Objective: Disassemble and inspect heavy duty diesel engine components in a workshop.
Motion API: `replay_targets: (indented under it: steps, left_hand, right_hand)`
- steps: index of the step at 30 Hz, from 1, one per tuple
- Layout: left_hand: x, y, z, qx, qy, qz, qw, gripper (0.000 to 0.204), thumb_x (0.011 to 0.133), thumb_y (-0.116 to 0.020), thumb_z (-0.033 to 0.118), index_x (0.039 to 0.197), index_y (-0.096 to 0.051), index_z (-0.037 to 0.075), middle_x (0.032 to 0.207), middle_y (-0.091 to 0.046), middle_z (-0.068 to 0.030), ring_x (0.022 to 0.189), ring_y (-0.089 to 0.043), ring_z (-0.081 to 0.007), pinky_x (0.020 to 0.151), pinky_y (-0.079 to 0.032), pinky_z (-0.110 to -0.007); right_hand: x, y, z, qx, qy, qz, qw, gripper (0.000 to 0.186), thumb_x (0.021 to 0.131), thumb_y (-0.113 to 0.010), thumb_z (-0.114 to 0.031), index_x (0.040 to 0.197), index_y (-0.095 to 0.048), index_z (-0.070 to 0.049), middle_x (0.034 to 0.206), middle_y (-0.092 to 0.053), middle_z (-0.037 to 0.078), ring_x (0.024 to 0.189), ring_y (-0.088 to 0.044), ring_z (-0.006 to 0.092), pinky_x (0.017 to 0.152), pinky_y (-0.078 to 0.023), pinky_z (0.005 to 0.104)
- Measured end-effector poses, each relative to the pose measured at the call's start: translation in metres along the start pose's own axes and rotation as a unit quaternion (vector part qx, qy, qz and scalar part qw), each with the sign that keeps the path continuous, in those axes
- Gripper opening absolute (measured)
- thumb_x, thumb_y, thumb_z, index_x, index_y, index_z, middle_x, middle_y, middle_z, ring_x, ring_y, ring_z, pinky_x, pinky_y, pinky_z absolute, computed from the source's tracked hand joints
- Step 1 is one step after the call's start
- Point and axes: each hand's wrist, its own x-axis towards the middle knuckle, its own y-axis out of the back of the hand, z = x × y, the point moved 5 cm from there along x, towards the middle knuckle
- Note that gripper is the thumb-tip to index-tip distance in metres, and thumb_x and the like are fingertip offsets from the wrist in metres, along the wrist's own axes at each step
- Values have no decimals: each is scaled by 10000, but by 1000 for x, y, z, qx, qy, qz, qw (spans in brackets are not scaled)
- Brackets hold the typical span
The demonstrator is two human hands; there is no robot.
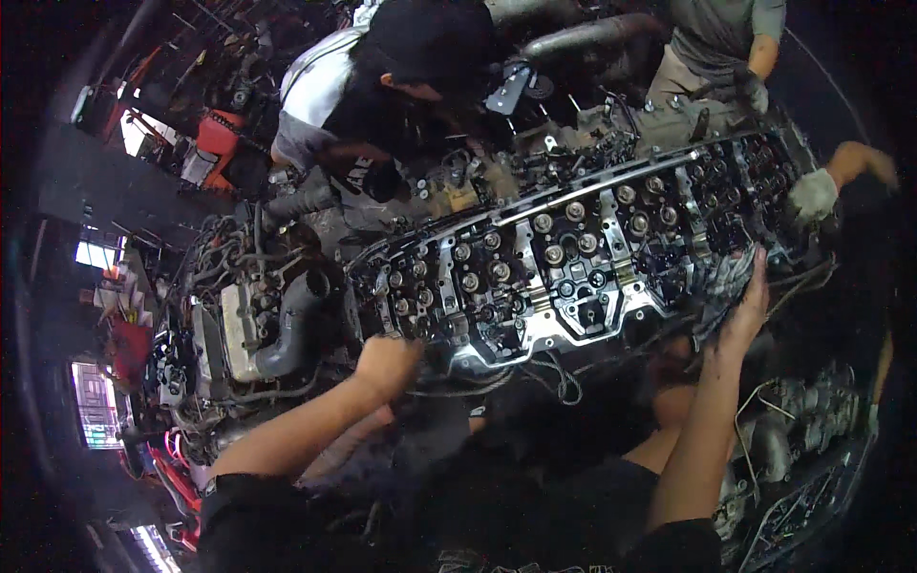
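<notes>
A long engine cylinder head (549, 329) with rows of valve springs (575, 212) stretches across the middle, rising toward the right. My left hand (387, 368) is closed in a fist at its near left edge; whatever the fingers may hold is hidden. At the near right edge, my right hand (748, 310) grips a crumpled, dark-stained rag (731, 279) against the metal, its fingers partly hidden by the cloth. A long bright metal rail (597, 181) runs along the far side of the valve springs.
Across the engine a person in a dark cap (430, 43) leans in. Another person in a grey shirt (716, 38) stands at far right. A co-worker's gloved hand (815, 196) is beside the right end. A thick black hose (298, 325) curves at left; a thin cord (564, 377) hangs along the near edge.
</notes>
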Motion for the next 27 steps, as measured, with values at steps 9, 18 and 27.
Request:
replay_targets:
  steps: [9,18,27]
  left_hand:
    - [5,-16,20,197,-164,141,956,220,824,-475,145,1025,-559,115,886,-640,-61,831,-614,-179,775,-389,-317]
    - [37,-43,-7,18,-29,-157,987,279,776,-555,202,1035,-617,120,797,-659,-96,724,-651,-279,631,-511,-394]
    - [19,2,10,8,-20,-64,998,330,777,-592,270,1037,-621,69,895,-655,-140,836,-648,-300,691,-522,-402]
  right_hand:
    - [-4,-9,4,-36,-10,-7,999,349,890,-554,-385,928,-601,-41,819,-597,39,688,-575,128,621,-478,266]
    - [-7,-2,-4,-63,23,-10,998,346,889,-553,-387,939,-605,-48,809,-589,36,646,-568,121,552,-476,263]
    - [-1,1,-6,-40,27,-3,999,337,887,-571,-364,935,-596,-31,814,-583,19,707,-559,113,648,-452,249]
